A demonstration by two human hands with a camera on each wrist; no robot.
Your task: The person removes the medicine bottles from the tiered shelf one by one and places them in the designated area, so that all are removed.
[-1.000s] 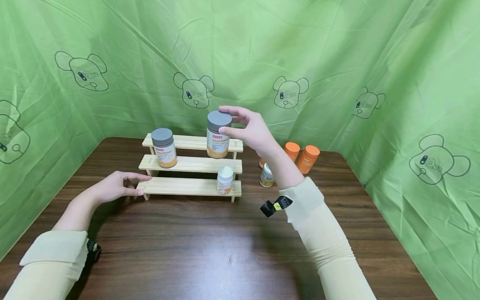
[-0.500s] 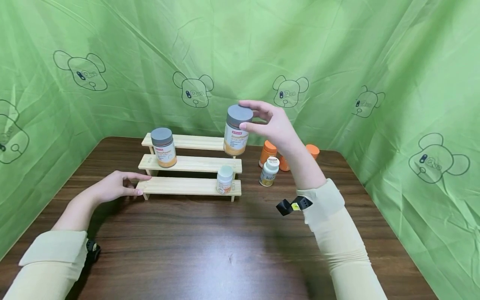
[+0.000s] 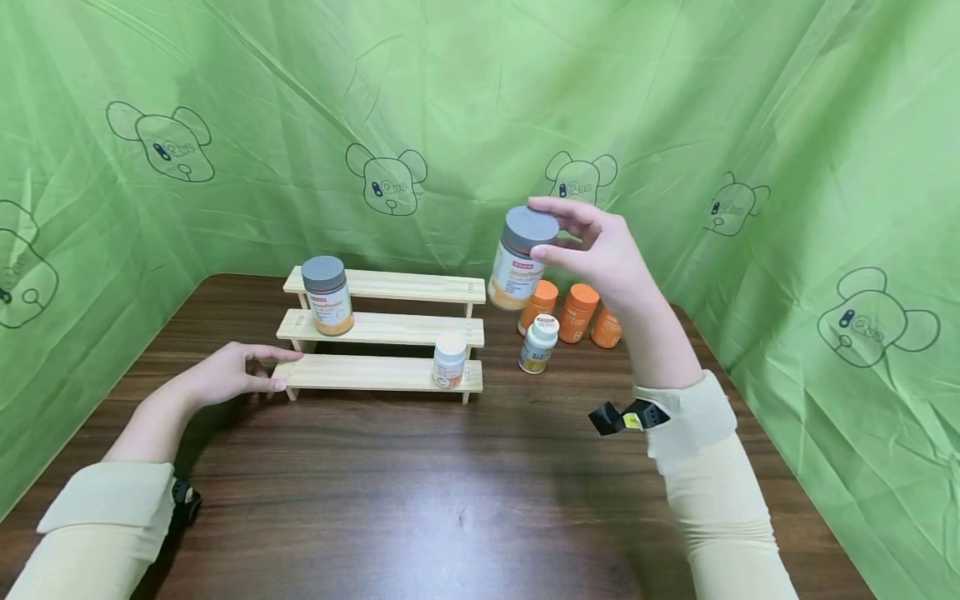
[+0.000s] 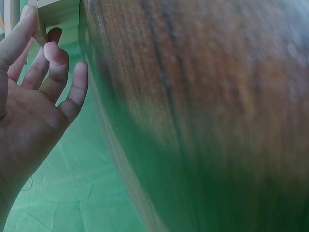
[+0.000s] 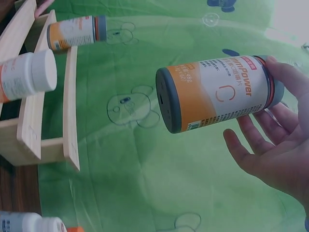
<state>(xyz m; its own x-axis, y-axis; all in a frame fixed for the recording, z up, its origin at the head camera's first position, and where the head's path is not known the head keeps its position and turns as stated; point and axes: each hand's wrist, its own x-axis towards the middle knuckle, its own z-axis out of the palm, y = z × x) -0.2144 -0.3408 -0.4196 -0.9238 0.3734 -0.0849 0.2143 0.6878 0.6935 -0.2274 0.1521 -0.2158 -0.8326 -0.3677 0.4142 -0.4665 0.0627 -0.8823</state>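
My right hand (image 3: 596, 246) grips a grey-lidded supplement jar (image 3: 517, 265) by its lid, thumb in front and fingers behind. The jar is tilted, up in the air to the right of the wooden three-tier rack (image 3: 382, 329). In the right wrist view the jar (image 5: 217, 94) shows an orange and white label and a dark base. My left hand (image 3: 232, 372) pinches the left end of the rack's lowest shelf, thumb at the front edge. A matching grey-lidded jar (image 3: 327, 300) stands on the middle shelf at the left. A small white bottle (image 3: 450, 361) stands at the lowest shelf's right end.
Behind and below the held jar, several orange bottles (image 3: 577, 315) stand on the brown table (image 3: 420, 483). A white-capped bottle (image 3: 538, 344) is in front of them. Green cloth (image 3: 480, 100) hangs round the back and sides.
My right hand has carried the jar rightwards, from over the rack's right end to beyond it, and the jar has tilted. The left hand stays at the shelf end.
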